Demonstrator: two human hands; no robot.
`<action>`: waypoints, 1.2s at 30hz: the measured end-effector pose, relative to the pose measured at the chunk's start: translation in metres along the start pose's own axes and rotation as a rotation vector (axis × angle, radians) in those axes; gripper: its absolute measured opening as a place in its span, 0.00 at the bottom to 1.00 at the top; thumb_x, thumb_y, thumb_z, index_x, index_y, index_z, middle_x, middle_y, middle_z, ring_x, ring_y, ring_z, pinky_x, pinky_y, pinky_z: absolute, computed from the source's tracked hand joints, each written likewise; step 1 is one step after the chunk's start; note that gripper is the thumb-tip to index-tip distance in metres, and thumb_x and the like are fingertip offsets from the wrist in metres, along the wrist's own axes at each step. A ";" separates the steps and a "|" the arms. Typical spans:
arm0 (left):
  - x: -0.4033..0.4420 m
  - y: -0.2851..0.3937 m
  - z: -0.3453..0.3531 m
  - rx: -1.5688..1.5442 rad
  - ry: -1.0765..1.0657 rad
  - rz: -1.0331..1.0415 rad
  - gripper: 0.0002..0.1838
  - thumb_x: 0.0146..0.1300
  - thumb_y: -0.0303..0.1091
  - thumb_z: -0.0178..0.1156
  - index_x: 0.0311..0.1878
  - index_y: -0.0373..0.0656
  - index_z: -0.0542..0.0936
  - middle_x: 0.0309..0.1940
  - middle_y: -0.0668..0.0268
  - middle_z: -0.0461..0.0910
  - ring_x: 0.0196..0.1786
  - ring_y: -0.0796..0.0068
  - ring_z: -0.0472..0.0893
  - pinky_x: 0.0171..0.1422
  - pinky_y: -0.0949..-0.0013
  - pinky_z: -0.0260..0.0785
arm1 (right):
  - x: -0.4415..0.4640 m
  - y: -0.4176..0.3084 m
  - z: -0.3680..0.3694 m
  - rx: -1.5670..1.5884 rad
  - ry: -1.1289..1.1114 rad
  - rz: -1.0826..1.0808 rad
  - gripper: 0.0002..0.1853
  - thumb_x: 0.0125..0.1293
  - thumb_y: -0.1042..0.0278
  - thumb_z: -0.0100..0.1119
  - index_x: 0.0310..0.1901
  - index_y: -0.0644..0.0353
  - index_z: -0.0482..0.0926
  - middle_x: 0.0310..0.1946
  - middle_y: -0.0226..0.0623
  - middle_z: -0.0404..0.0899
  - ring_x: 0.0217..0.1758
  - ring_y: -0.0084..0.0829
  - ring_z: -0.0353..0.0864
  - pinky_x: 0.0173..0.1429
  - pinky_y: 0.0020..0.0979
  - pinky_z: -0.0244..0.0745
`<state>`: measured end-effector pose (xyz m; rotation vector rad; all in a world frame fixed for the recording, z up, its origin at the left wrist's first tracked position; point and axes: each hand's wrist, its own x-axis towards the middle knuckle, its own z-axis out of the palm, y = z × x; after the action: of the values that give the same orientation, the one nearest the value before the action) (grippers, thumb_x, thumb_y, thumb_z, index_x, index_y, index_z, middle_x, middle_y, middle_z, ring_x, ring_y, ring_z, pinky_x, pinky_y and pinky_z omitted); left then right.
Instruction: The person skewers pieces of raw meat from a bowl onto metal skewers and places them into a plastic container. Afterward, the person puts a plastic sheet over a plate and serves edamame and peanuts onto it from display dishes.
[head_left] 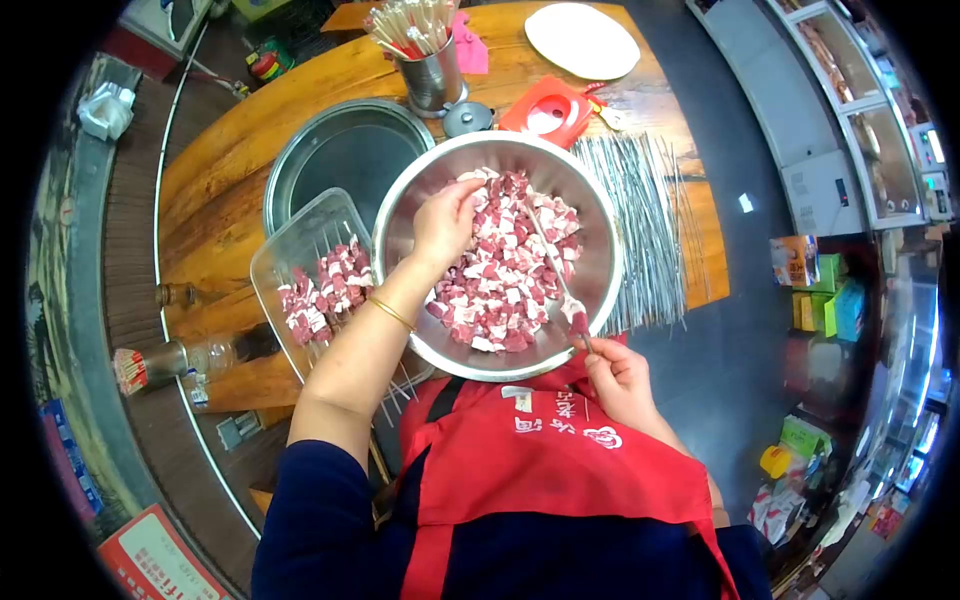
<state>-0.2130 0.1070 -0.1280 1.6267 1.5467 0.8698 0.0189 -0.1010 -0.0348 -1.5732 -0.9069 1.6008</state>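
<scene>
A large steel bowl holds many cubes of raw red-and-white meat. My left hand reaches over its left side, fingertips pinched at the upper edge of the heap, apparently on a piece of meat. By the bowl's near right rim, my right hand grips the end of a metal skewer. The skewer slants up and left across the bowl, with a few meat pieces threaded low, close to my fingers. Left of the bowl, a clear plastic tub contains loaded meat skewers.
Many bare metal skewers lie right of the bowl. Behind it stand a dark round pan, a steel canister of sticks, a small lidded pot, a red container and a white oval plate.
</scene>
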 end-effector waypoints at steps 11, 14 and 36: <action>0.063 0.011 0.009 0.899 -0.409 0.670 0.05 0.53 0.32 0.59 0.32 0.48 0.83 0.42 0.66 0.76 0.51 0.67 0.73 0.48 0.62 0.68 | -0.055 0.027 0.003 -0.137 0.200 -0.048 0.13 0.68 0.76 0.51 0.52 0.66 0.77 0.31 0.27 0.80 0.31 0.14 0.74 0.36 0.19 0.71; 0.032 0.004 0.011 0.196 -0.131 0.456 0.10 0.55 0.35 0.64 0.38 0.43 0.84 0.46 0.60 0.81 0.52 0.66 0.78 0.57 0.66 0.69 | -0.059 0.023 0.010 -0.002 0.206 -0.055 0.14 0.67 0.77 0.50 0.52 0.65 0.77 0.30 0.26 0.79 0.29 0.14 0.73 0.35 0.19 0.70; -0.114 0.047 -0.079 -1.701 0.021 -0.332 0.11 0.69 0.37 0.53 0.47 0.41 0.75 0.41 0.62 0.79 0.44 0.70 0.80 0.51 0.65 0.77 | -0.052 -0.020 0.051 -0.528 -0.115 -0.308 0.14 0.65 0.76 0.49 0.50 0.65 0.80 0.28 0.40 0.83 0.27 0.17 0.76 0.33 0.22 0.71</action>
<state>-0.2630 -0.0043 -0.0465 0.1073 0.5062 1.3565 -0.0317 -0.1361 0.0097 -1.5844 -1.6504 1.3027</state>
